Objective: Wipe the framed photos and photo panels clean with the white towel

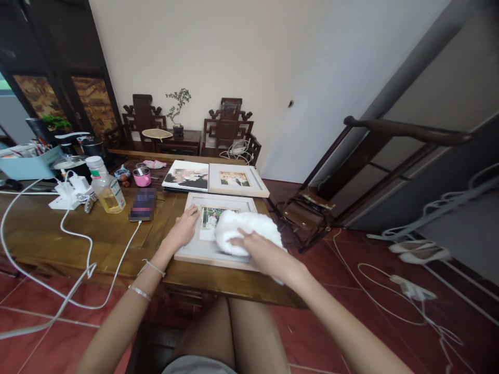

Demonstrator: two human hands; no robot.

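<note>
A light wooden picture frame (187, 253) lies flat on the brown wooden table (128, 254), with a small photo (208, 223) in its middle. My left hand (185, 228) grips the frame's left edge, its fingers over the border. My right hand (259, 249) presses a fluffy white cloth (230, 223) onto the frame's right half. The cloth covers part of the photo and the frame's right side. My right fingertips sink into the cloth and are partly hidden.
Behind lie a second frame (255, 182) and a large print (187, 176). Leftward are a phone (142, 204) on a cable, a bottle (107, 192), a pink cup (141, 176), a power strip (62, 200) and a blue box (31, 163). A wooden chair (335, 166) stands right.
</note>
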